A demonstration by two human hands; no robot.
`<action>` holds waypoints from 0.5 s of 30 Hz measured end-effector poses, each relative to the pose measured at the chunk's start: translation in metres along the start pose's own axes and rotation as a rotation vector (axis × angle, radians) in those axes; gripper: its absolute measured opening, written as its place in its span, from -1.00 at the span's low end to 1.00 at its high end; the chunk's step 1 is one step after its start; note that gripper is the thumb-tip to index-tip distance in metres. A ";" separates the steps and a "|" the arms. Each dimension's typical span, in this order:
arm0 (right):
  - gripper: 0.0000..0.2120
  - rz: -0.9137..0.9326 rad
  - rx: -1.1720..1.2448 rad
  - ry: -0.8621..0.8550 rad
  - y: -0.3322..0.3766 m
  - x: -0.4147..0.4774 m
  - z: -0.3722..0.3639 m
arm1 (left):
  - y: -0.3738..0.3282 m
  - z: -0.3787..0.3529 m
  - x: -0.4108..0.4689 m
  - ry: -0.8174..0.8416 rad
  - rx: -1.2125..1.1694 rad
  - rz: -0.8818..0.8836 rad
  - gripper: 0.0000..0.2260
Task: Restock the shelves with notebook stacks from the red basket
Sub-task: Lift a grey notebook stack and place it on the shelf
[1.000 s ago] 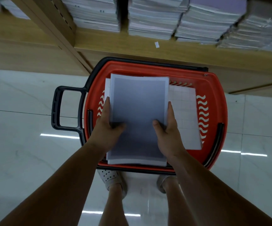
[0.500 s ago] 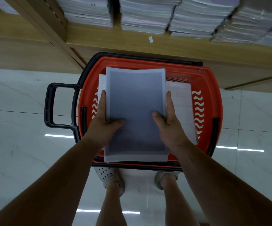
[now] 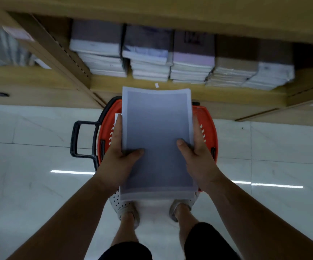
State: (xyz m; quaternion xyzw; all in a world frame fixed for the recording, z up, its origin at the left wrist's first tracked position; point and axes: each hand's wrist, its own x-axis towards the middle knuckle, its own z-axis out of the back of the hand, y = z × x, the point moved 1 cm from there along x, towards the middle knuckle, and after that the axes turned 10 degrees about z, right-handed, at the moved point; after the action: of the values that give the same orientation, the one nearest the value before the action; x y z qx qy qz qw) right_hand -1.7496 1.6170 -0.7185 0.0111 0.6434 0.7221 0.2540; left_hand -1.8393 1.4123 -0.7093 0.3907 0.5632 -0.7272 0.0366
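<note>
Notebook stack (image 3: 156, 141): grey-blue cover with a pale border, held flat between both hands at the centre of the view, above the basket and clear of it; its far edge points to 12 o'clock, toward the shelf.
Left hand (image 3: 117, 156): clasps the stack's left edge, thumb on top of the cover, fingers along the side and underneath.
Right hand (image 3: 198, 154): clasps the right edge the same way, thumb on the cover, fingers running up the side.
Grip: both hands closed on the stack, one at 9 o'clock of it, one at 3 o'clock.
Red basket (image 3: 209, 126): on the floor directly below the stack, mostly hidden by it; a black handle (image 3: 75, 139) sticks out at 9 o'clock. A sliver of white paper shows inside by the left fingers.
Shelf (image 3: 217, 92): wooden, at 12 o'clock, with five piles of notebooks (image 3: 148, 59) side by side, touching or nearly so.
Floor (image 3: 29, 166): pale glossy tile with light streaks.
Feet (image 3: 125, 209): in light perforated shoes, at 6 o'clock of the stack.
</note>
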 end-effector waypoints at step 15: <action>-0.32 0.035 0.160 0.140 0.231 -0.082 0.058 | -0.179 0.002 -0.178 -0.101 -0.170 0.012 -0.16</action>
State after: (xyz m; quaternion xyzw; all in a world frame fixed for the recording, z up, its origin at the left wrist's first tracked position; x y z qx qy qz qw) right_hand -1.7398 1.6293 -0.4666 -0.0079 0.7149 0.6716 0.1943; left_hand -1.8057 1.4070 -0.4590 0.3524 0.6178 -0.6954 0.1025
